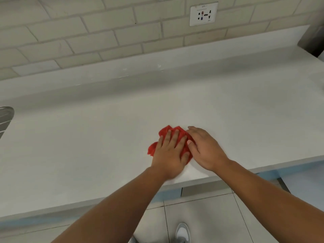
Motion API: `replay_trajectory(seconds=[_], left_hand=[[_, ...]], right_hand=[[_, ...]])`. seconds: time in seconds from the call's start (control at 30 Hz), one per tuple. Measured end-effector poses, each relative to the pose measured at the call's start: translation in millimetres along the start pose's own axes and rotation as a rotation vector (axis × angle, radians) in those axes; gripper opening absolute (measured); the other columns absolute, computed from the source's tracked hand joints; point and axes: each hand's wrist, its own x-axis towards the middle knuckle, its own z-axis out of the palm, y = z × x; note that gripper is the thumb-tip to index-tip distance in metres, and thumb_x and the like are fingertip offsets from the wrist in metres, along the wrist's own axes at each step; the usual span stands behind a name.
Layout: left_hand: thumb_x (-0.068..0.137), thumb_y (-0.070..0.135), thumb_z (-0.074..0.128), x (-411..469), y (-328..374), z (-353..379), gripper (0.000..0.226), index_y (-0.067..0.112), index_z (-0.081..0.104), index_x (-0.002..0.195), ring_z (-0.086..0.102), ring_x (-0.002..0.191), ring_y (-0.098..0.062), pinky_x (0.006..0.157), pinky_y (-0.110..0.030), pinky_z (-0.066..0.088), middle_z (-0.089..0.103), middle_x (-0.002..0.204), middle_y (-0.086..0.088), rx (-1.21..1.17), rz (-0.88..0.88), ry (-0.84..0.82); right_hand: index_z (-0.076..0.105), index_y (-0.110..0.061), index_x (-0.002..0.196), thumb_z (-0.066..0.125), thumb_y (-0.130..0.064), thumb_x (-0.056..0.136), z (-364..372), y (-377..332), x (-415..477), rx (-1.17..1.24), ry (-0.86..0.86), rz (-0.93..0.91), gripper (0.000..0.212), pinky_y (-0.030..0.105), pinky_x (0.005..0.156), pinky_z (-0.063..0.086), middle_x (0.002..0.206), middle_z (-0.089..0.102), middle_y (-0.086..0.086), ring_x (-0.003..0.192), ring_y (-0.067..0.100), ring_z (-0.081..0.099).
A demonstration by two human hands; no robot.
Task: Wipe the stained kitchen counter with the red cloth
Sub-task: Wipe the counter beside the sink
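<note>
My left hand (169, 153) presses the red cloth (164, 132) flat on the desk (87, 137), fingers (174, 137) straight; right of them my right hand (205, 149) rests on its edge, fingers relaxed.

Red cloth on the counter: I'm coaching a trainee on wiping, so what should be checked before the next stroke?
1. Left hand pressing flat on the red cloth: ok.
2. Right hand touching the cloth's right edge: ok.
3. Cloth spread out: not ok, it is bunched.
4. Cloth lying on the kitchen counter: ok.
5. Where the stain is on the counter: cannot tell.
6. Nothing standing close around the cloth: ok.
</note>
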Motion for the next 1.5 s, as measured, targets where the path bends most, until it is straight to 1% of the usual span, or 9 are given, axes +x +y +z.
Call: replay_trajectory(seconds=[0.17,0.27,0.4,0.67,0.87,1.0,1.13,1.33,1.5], left_hand=[[0.102,0.032,0.051,-65,-45,-14,0.052,0.027,0.036,0.152,0.025,0.149,-0.008,0.122,-0.028,0.022,0.033,0.161,0.007,-0.510,-0.112,0.225],[0.102,0.026,0.053,-111,-101,-22,0.043,0.022,0.050,0.144,0.035,0.144,-0.011,0.117,-0.027,0.029,0.044,0.154,0.005,-0.394,-0.246,0.338],[0.098,0.025,0.049,-175,-179,-30,0.039,0.012,0.061,0.133,0.043,0.138,-0.024,0.113,-0.043,0.040,0.055,0.145,-0.006,-0.211,-0.394,0.393],[0.101,0.041,0.033,-288,-282,-25,0.058,0.004,0.052,0.141,0.036,0.142,-0.035,0.119,-0.048,0.030,0.045,0.153,-0.017,-0.054,-0.655,0.356],[0.104,0.037,0.034,-341,-312,-6,0.053,0.004,0.054,0.141,0.038,0.144,-0.030,0.120,-0.044,0.030,0.047,0.152,-0.014,-0.059,-0.540,0.417],[0.103,0.034,0.038,-363,-325,8,0.053,0.006,0.046,0.148,0.026,0.151,-0.025,0.124,-0.043,0.021,0.037,0.159,-0.010,-0.035,-0.395,0.400],[0.103,0.039,0.039,-365,-327,13,0.063,0.005,0.032,0.155,0.013,0.155,-0.025,0.124,-0.051,0.018,0.024,0.165,-0.011,0.020,-0.353,0.343],[0.103,0.041,0.039,-370,-344,18,0.064,0.009,0.027,0.158,0.010,0.156,-0.024,0.124,-0.049,0.017,0.018,0.167,-0.008,0.046,-0.297,0.321],[0.105,0.044,0.031,-375,-353,15,0.062,0.013,0.027,0.158,0.016,0.154,-0.024,0.125,-0.044,0.018,0.021,0.167,-0.006,0.073,-0.262,0.289]], right_hand=[[0.048,-0.009,0.144,0.028,-0.046,0.099,33,-29,-5,-0.156,-0.159,-0.142,0.062,0.039,0.125,0.016,0.157,0.039,0.010,0.148,0.025,0.025],[0.036,-0.005,0.150,0.028,-0.054,0.098,55,-49,-1,-0.349,-0.187,-0.104,0.073,0.045,0.125,0.012,0.161,0.029,0.016,0.151,0.032,0.016],[0.009,-0.004,0.158,0.028,-0.059,0.099,74,-67,10,-0.373,-0.198,-0.003,0.083,0.044,0.125,0.001,0.166,0.007,0.018,0.154,0.034,0.002],[-0.001,-0.010,0.160,0.028,-0.055,0.101,128,-148,29,-0.342,-0.293,-0.107,0.079,0.040,0.124,-0.009,0.167,-0.010,0.011,0.154,0.026,-0.013],[-0.004,-0.024,0.160,0.012,-0.065,0.090,151,-175,4,-0.382,-0.341,-0.266,0.083,0.044,0.125,0.002,0.167,-0.013,0.001,0.153,0.018,-0.018],[0.003,-0.027,0.161,0.014,-0.070,0.087,141,-164,4,-0.429,-0.265,-0.121,0.087,0.044,0.125,0.001,0.168,-0.005,0.004,0.154,0.022,-0.009],[0.008,-0.026,0.160,0.010,-0.067,0.085,175,-210,13,-0.439,-0.214,-0.011,0.086,0.047,0.125,0.001,0.168,0.000,0.009,0.154,0.029,-0.005],[0.012,-0.027,0.160,0.026,-0.060,0.092,241,-305,-4,-0.433,-0.287,-0.283,0.077,0.043,0.124,-0.005,0.169,0.001,0.006,0.154,0.026,-0.005],[0.014,-0.029,0.160,0.026,-0.057,0.097,225,-273,-17,-0.444,-0.271,-0.364,0.070,0.046,0.125,0.008,0.168,0.003,0.000,0.155,0.021,0.000]])
